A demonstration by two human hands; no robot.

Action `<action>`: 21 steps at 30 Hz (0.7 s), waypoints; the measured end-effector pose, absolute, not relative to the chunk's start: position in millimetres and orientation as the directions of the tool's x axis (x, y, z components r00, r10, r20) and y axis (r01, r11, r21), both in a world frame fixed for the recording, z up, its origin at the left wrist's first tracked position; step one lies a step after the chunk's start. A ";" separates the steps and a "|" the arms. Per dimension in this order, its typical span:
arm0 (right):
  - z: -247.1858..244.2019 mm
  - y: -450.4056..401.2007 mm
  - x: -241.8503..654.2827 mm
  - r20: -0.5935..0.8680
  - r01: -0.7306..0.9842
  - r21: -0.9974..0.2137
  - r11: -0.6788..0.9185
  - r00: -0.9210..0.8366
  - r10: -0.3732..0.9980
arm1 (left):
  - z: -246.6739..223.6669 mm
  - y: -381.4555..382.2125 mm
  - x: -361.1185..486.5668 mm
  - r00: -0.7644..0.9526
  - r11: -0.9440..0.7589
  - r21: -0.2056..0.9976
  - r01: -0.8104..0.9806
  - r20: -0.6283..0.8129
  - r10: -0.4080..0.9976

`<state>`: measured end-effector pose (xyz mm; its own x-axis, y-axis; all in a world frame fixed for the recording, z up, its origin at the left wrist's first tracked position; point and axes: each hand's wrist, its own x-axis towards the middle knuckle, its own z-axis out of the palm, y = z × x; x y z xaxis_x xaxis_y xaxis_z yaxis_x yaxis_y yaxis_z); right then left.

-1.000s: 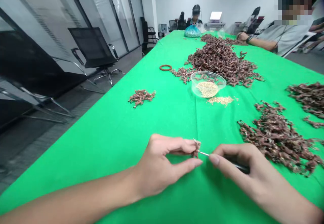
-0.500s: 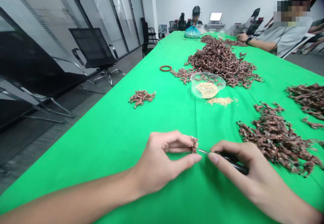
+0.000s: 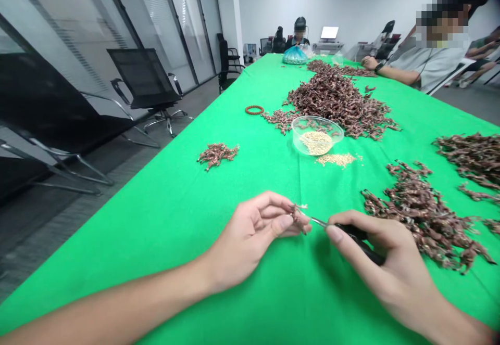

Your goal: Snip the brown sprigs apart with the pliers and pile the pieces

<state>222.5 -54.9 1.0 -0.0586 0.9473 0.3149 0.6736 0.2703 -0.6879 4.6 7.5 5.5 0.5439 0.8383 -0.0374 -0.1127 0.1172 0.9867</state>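
Plain green cloth (image 3: 167, 230), brown piece (image 3: 299, 218), black tool handle (image 3: 373, 254), beige grains (image 3: 336, 160), blue bag (image 3: 295, 55) near table's far edge

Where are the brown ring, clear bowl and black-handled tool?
Brown ring (image 3: 254, 113), head view: near edge.
Clear bowl (image 3: 296, 139), head view: left side wall.
Black-handled tool (image 3: 369, 251), head view: exposed handle.

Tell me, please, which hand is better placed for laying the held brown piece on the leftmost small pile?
Probably the left hand: it holds the brown piece and is nearer to the leftmost small pile. The right hand grips the black-handled tool and is farther from that pile.
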 end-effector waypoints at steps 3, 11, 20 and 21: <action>1.0 -55.2 220.1 0.314 0.667 -0.696 0.267 -0.053 0.948 | 5.7 8.8 5.5 0.615 0.243 0.952 -0.185 -0.080 0.785; 0.3 -57.3 210.9 0.326 0.634 -0.719 0.284 -0.053 0.944 | 8.5 12.6 7.6 0.698 0.489 0.835 -0.252 -0.193 0.689; -1.1 -58.3 211.4 0.367 0.635 -0.697 0.334 -0.084 0.926 | 12.3 12.5 7.3 0.640 0.512 0.831 -0.219 -0.274 0.718; -0.9 -58.2 210.9 0.375 0.638 -0.690 0.342 -0.089 0.923 | 12.6 12.5 6.6 0.638 0.516 0.826 -0.229 -0.273 0.720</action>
